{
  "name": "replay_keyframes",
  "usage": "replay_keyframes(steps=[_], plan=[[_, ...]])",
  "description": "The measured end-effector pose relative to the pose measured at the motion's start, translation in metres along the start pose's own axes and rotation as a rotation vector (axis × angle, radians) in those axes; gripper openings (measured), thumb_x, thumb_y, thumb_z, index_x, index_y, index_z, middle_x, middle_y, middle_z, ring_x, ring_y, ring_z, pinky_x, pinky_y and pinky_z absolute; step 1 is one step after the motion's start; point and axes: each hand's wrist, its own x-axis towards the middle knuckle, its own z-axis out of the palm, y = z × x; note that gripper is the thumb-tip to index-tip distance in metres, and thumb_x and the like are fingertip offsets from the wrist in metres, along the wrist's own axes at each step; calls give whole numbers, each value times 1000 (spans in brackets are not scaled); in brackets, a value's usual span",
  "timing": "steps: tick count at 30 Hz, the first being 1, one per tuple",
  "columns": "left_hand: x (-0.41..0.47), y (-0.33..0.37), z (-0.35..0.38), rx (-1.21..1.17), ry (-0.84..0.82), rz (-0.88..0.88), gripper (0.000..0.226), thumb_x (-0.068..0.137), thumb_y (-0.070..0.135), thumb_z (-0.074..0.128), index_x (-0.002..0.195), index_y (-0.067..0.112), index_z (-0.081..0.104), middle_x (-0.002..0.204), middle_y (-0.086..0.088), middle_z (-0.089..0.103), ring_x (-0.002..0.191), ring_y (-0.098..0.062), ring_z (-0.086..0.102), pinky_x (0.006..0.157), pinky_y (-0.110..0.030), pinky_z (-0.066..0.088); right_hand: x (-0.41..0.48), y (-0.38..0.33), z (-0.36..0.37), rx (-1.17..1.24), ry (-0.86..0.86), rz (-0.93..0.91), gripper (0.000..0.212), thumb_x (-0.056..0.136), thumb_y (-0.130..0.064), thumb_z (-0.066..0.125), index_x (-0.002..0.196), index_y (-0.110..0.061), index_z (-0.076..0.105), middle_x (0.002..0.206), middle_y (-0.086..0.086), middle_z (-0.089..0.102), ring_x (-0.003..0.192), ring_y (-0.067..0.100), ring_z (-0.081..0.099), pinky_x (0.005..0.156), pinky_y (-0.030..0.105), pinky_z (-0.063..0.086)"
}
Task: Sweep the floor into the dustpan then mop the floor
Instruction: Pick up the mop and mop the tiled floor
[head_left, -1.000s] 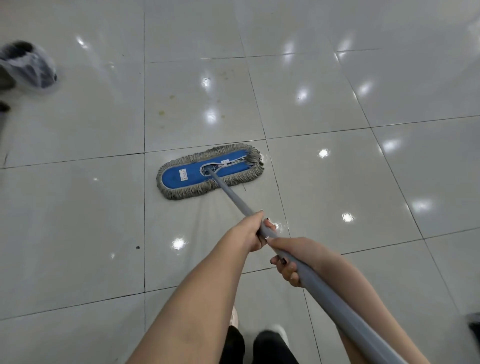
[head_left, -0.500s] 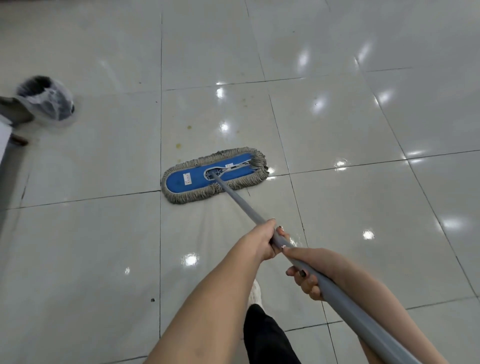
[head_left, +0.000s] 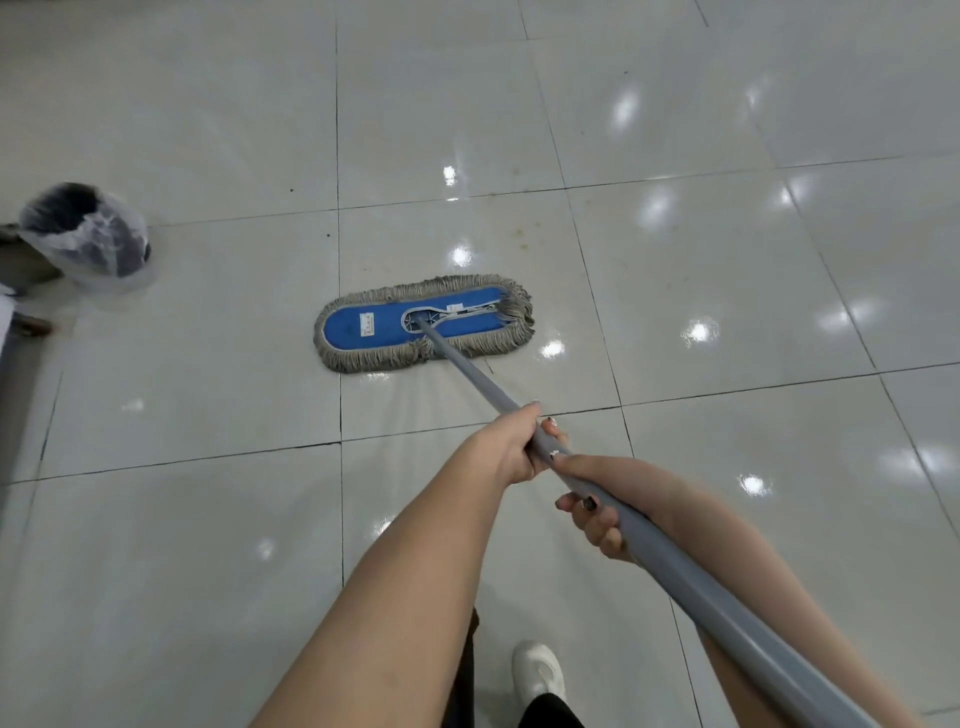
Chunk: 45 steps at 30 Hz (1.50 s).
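Note:
A flat mop with a blue head (head_left: 374, 325) and a grey string fringe lies on the glossy white tile floor (head_left: 197, 374) ahead of me. Its grey handle (head_left: 467, 369) runs back toward the lower right. My left hand (head_left: 511, 447) grips the handle higher up the shaft, closer to the head. My right hand (head_left: 597, 512) is wrapped around it just behind, fingers curled under. Faint wet streaks trail on the tile behind the mop head. No dustpan is in view.
A small bin lined with a clear plastic bag (head_left: 85, 236) stands at the left. Beside it, at the left edge, is part of some furniture (head_left: 21, 291). My white shoe (head_left: 537, 673) is at the bottom. Yellowish spots (head_left: 519, 239) mark the tile beyond the mop.
The mop head has slid forward over the tile seam toward the stained tile. I have stepped forward, and the bin now sits lower and nearer at the left.

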Motion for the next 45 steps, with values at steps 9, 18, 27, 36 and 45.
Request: replay_keyframes(steps=[9, 18, 27, 36, 45], plan=[[28, 192, -53, -4, -47, -1, 29, 100, 27, 45, 77, 10, 37, 45, 1, 43, 25, -9, 41, 34, -13, 41, 36, -174, 91, 16, 46, -29, 46, 91, -49, 53, 72, -7, 49, 37, -4, 41, 22, 4, 32, 27, 10, 26], [48, 343, -87, 31, -25, 19, 31, 100, 26, 44, 72, 13, 38, 37, 2, 43, 25, -7, 42, 30, -10, 35, 66, -314, 152, 58, 26, -75, 45, 93, -47, 52, 76, -6, 48, 35, -4, 41, 21, 3, 33, 27, 8, 27], [44, 330, -91, -59, -21, 71, 30, 98, 27, 51, 77, 9, 39, 35, -1, 44, 25, -10, 43, 33, -13, 40, 70, -300, 155, 109, -16, -121, 39, 95, -40, 51, 74, -7, 46, 36, -3, 41, 22, 3, 34, 28, 8, 30], [23, 223, -77, 196, 60, 75, 28, 98, 33, 49, 82, 11, 43, 32, 3, 44, 23, -9, 45, 32, -11, 39, 53, -187, 129, 145, -10, -135, 39, 94, -38, 53, 71, -8, 43, 36, -2, 42, 22, 4, 36, 29, 9, 31], [-7, 53, -49, 389, 74, 4, 30, 99, 23, 44, 71, 13, 40, 26, 4, 42, 23, -9, 45, 30, -10, 37, 7, -16, 87, 235, -8, -99, 40, 94, -40, 53, 71, -9, 42, 37, -2, 42, 22, 4, 36, 28, 9, 32]])
